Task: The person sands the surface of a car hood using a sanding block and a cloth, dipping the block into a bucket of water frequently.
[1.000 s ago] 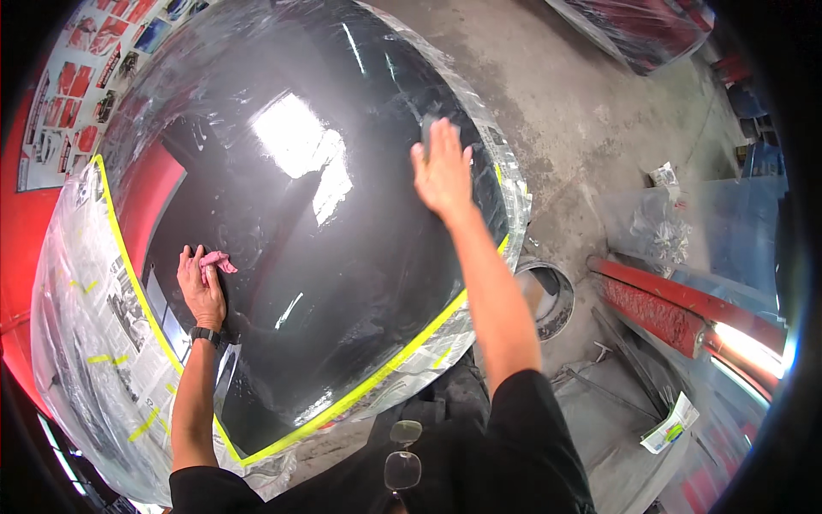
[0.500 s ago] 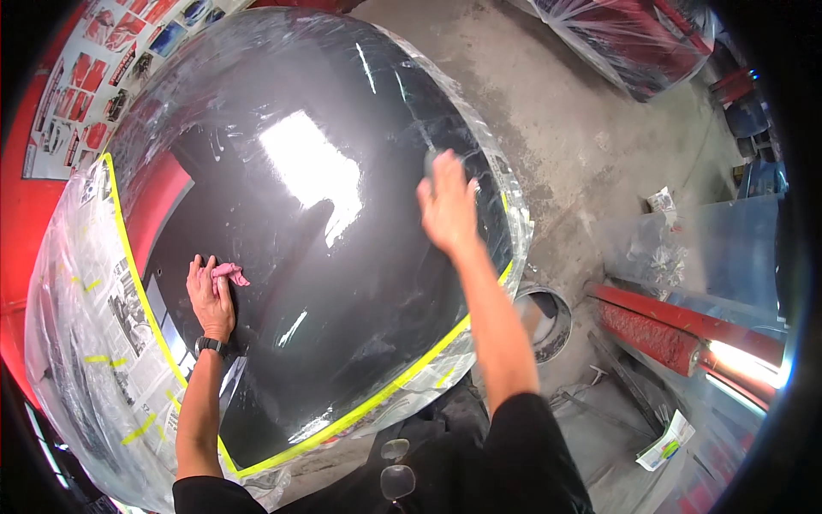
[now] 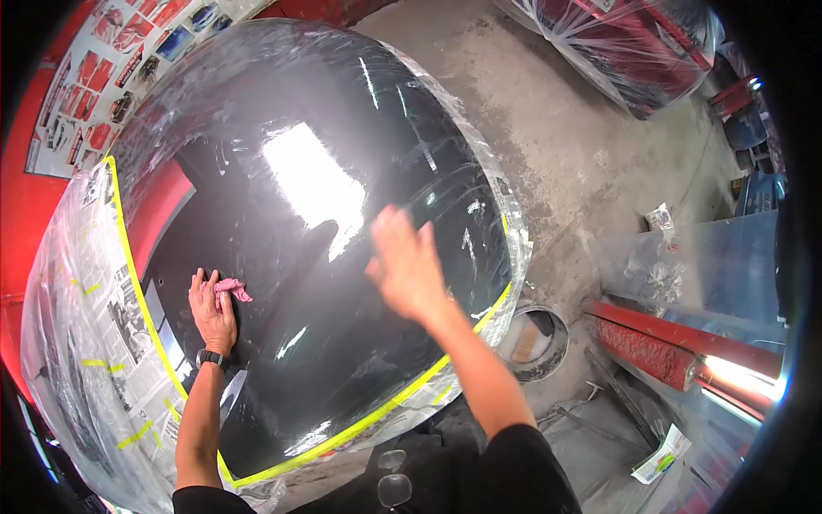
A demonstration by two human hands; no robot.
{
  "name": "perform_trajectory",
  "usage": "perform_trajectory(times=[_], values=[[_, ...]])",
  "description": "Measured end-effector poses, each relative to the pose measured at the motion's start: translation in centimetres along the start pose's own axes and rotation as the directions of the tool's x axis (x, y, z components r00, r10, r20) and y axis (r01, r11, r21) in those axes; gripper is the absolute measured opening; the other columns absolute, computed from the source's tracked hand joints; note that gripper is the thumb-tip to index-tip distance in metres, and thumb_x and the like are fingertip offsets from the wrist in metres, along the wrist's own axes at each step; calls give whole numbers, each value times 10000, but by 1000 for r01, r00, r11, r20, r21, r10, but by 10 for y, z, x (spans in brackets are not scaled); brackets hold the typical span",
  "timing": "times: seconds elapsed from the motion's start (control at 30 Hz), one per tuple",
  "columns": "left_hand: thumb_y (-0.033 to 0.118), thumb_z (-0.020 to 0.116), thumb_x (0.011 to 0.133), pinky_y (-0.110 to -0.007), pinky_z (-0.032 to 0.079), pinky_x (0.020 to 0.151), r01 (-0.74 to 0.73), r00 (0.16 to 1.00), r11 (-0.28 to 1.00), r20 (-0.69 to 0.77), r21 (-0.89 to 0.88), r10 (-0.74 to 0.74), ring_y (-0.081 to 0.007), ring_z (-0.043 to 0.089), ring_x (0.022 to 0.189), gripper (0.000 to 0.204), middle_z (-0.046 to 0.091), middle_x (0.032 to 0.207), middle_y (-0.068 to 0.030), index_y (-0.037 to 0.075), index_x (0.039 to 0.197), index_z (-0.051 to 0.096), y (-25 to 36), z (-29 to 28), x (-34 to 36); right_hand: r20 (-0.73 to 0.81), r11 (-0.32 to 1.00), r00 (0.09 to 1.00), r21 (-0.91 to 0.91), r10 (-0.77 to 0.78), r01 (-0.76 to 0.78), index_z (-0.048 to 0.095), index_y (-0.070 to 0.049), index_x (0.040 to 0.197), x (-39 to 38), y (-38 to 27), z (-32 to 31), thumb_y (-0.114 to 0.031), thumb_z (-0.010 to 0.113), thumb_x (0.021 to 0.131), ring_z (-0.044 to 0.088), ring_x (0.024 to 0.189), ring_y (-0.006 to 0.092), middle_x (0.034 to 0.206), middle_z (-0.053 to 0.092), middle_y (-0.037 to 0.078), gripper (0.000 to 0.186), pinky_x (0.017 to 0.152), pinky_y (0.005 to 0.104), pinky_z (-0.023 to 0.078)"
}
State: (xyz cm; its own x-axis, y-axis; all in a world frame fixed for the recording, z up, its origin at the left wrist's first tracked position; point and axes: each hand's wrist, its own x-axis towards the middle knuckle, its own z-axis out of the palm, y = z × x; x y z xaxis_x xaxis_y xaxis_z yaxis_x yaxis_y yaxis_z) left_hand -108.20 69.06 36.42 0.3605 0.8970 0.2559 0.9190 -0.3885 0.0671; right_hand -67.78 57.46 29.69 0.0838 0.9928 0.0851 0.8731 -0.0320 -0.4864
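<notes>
A large dark, wet-looking car body panel point(image 3: 282, 377) curves below me, with bright reflections and pale streaks on its surface. At its left side my left hand point(image 3: 212, 313) rests on the panel, thumb and fingers around a crumpled pink cloth point(image 3: 233, 289). My right hand point(image 3: 404, 265) is over the panel's right half, fingers stretched out and smeared by motion. I see nothing in it, though its palm side is hidden. Yellow masking tape point(image 3: 368, 421) runs along the near and left edges, holding newspaper point(image 3: 128, 321) and clear plastic film point(image 3: 64, 368).
A round bucket point(image 3: 561, 343) stands on the concrete floor point(image 3: 548, 163) beside the panel. Further right are a red bar point(image 3: 642, 347) by a bright lamp point(image 3: 741, 373) and a small packet point(image 3: 664, 454). A plastic-wrapped red part point(image 3: 629, 51) lies at the far right.
My right hand has swept left and nearer to me from the panel's right edge. My left hand stays with the pink cloth. The view has shifted slightly.
</notes>
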Motion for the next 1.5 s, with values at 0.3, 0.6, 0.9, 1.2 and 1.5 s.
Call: perform_trajectory(times=[0.3, 0.6, 0.9, 1.2, 1.5], values=[[162, 616, 991, -506, 322, 1220, -38, 999, 991, -17, -130, 36, -418, 440, 1451, 424, 481, 1575, -200, 101, 1410, 636, 28, 19, 17, -267, 870, 828, 123, 492, -477, 387, -4, 1568, 102, 140, 0, -435, 405, 1086, 291, 1561, 373, 1668, 340, 207, 647, 1228, 648, 237], [169, 599, 999, -520, 289, 1239, 12, 1000, 999, 28, -46, -11, -414, 423, 1468, 429, 472, 1582, -196, 93, 1421, 623, 5, 4, 2, -244, 995, 965, 16, 95, -94, 449, -27, 1504, 52, 60, -15, -389, 510, 1037, 381, 1494, 354, 1571, 443, 190, 594, 1169, 649, 317], [151, 607, 1001, -496, 339, 1215, 28, 1000, 999, 1, -32, -28, -400, 415, 1469, 428, 478, 1575, -185, 97, 1425, 626, -2, 2, -2, -62, 902, 906, 142, 419, -407, 214, 10, 1644, -56, 30, 1, -427, 451, 1086, 171, 1600, 388, 1729, 175, 208, 748, 1268, 609, 142], [152, 587, 1029, -463, 356, 1215, 13, 1000, 992, 22, -123, -10, -376, 394, 1489, 418, 452, 1596, -184, 95, 1441, 619, 25, 23, 15, -308, 842, 784, 196, 539, -502, 438, 86, 1461, 123, 156, -1, -403, 487, 1069, 376, 1483, 429, 1552, 445, 282, 628, 1202, 563, 315], [179, 592, 1038, -463, 361, 1204, 25, 1000, 997, 9, -71, -24, -389, 425, 1464, 413, 446, 1601, -180, 107, 1443, 623, 5, 8, 3, -273, 631, 572, 245, 774, -736, 408, 140, 1481, -16, 109, 16, -372, 529, 1052, 405, 1444, 465, 1517, 438, 355, 679, 1171, 577, 334]])
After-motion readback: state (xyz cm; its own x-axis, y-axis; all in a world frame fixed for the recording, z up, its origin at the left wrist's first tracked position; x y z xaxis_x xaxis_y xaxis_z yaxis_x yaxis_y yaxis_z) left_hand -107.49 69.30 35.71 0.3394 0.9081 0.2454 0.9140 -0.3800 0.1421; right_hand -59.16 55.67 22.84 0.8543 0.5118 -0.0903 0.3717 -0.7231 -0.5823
